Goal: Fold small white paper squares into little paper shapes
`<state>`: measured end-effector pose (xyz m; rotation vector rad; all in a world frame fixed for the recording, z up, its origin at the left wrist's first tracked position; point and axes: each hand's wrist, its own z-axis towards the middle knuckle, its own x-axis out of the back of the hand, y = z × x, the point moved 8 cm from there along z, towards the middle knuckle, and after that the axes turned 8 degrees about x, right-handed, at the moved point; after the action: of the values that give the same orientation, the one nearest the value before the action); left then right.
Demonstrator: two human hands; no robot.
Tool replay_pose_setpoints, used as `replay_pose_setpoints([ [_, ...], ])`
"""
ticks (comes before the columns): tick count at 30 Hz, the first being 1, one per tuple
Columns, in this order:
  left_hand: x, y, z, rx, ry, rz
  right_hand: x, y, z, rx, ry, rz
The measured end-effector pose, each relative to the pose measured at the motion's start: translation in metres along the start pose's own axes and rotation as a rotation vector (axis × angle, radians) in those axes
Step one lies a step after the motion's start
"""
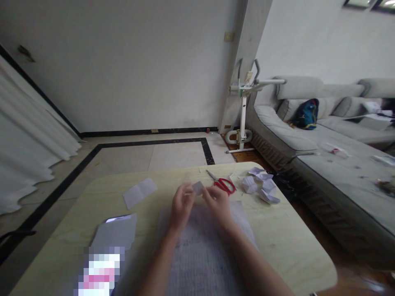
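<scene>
Over the table (296, 238), left hand (182, 202) and right hand (217, 201) — close together — pinch a small paper (198, 188).

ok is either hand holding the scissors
No, the scissors lie on the table, while the left hand and right hand hold a small paper between them.

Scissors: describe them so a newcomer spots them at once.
Find the pale wooden table and look toward its far side. Just beyond the right hand, left of the cluster of folded white papers, lie the scissors. Bright red handles and metal blades set them apart from the papers.
</scene>
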<state>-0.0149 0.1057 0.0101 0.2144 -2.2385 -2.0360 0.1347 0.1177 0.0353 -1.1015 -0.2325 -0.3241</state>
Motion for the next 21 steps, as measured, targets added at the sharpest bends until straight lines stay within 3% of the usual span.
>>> replay_pose_setpoints([
  [5,-0.013,-0.001,0.001,0.050,-0.149,0.031,-0.004,0.008,0.000,-0.071,-0.043,0.127],
  [12,-0.014,-0.010,0.003,0.068,-0.189,0.041,-0.008,0.012,0.000,-0.094,-0.058,0.158],
  [21,0.006,-0.007,0.010,0.035,0.016,-0.005,-0.015,0.013,-0.001,-0.066,-0.126,0.204],
])
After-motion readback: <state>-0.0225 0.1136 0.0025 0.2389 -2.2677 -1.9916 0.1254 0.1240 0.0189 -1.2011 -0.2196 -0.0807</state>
